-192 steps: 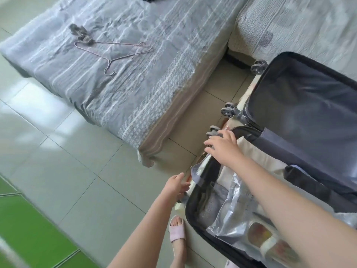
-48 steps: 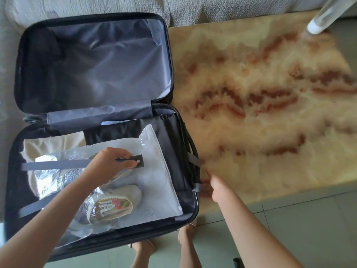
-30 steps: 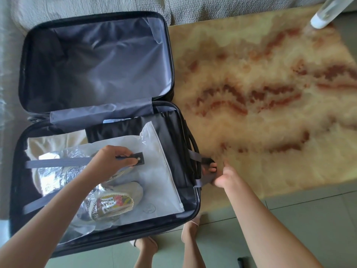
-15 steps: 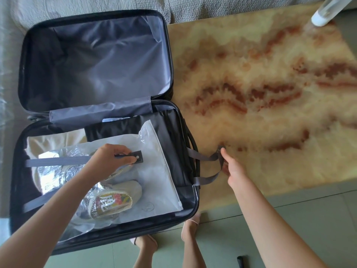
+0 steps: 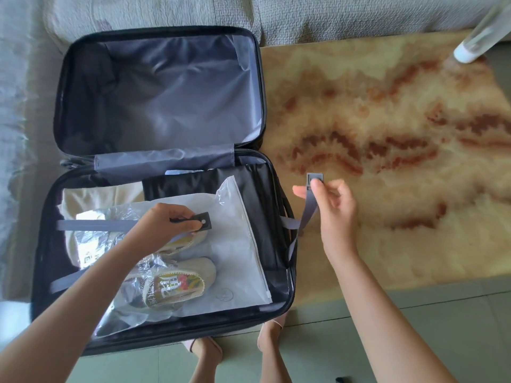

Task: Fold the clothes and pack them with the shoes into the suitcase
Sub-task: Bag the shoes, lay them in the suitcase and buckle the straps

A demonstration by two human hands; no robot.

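Note:
The black suitcase (image 5: 279, 308) lies open on the floor, its grey-lined lid (image 5: 166, 89) leaning against a sofa. Inside the near half lie a cream folded garment (image 5: 91, 196), a black folded garment (image 5: 246, 181) and a pair of cream shoes (image 5: 179, 283) in a clear plastic bag (image 5: 243, 244). My left hand (image 5: 168, 225) pinches the dark buckle (image 5: 203, 222) of the left grey strap (image 5: 94, 225) over the bag. My right hand (image 5: 331, 211) pinches the right grey strap (image 5: 308, 208) just below its buckle (image 5: 314, 179), lifted outside the case's right edge.
A fluffy cream and rust rug (image 5: 401, 161) lies right of the suitcase. The grey sofa (image 5: 304, 15) runs along the back. A white furniture leg (image 5: 481, 37) stands at the top right. My feet in pink slippers (image 5: 204, 352) are on the green tile floor (image 5: 442, 327).
My right hand picked the right strap up from beside the case and raised it, buckle now at the top. My left hand stayed on the left buckle.

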